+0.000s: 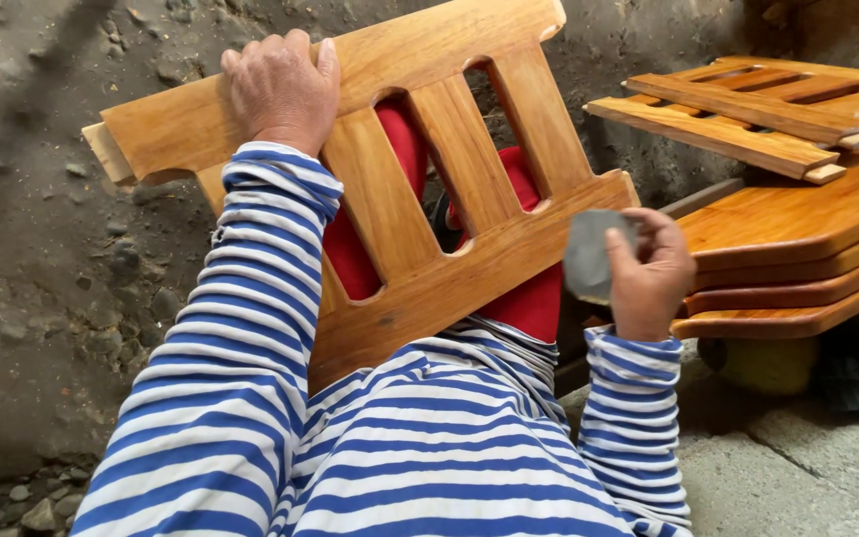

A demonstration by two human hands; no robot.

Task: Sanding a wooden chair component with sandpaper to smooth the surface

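A varnished wooden slatted panel (pixel 420 189), a chair-back shape with several upright slats, rests tilted across my lap. My left hand (pixel 280 85) grips its upper rail near the left end. My right hand (pixel 648 268) holds a grey piece of sandpaper (pixel 589 254) beside the panel's lower right corner, just off the wood. Red trousers show through the gaps between the slats.
A stack of varnished wooden seat boards (pixel 787 249) sits at the right, with more slatted panels (pixel 748 109) lying on top. Rough dirt ground with stones (pixel 42 249) lies to the left. A concrete slab (pixel 797 467) is at lower right.
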